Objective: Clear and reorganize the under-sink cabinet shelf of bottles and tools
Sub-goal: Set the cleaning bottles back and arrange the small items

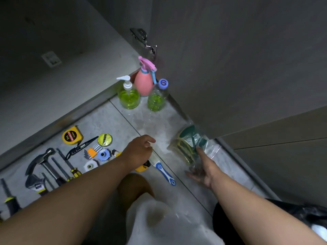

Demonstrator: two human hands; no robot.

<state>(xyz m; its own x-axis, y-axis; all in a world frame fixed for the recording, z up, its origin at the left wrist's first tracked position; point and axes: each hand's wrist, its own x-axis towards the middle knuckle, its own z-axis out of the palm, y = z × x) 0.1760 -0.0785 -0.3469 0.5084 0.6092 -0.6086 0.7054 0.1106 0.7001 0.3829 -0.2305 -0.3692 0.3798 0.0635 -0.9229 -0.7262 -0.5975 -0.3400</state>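
Glossy clear plastic pump bottle [128, 97], matt grey tile floor [106, 121], crinkly transparent bag [192, 147].

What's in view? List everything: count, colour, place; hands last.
pump bottle: 1, green liquid, by cabinet corner
spray bottle: 1, pink, behind it
capped bottle: 1, green liquid, purple cap, beside them
tape measure: 1, yellow, floor left
tape rolls: 3, yellow, blue, white, floor centre-left
hammer: 1, dark, far left
brush: 1, blue-white handle, floor centre
sponge bag: 1, clear, green sponges, floor right
left hand: 1, bare, curled above brush head
right hand: 1, bare, touching sponge bag
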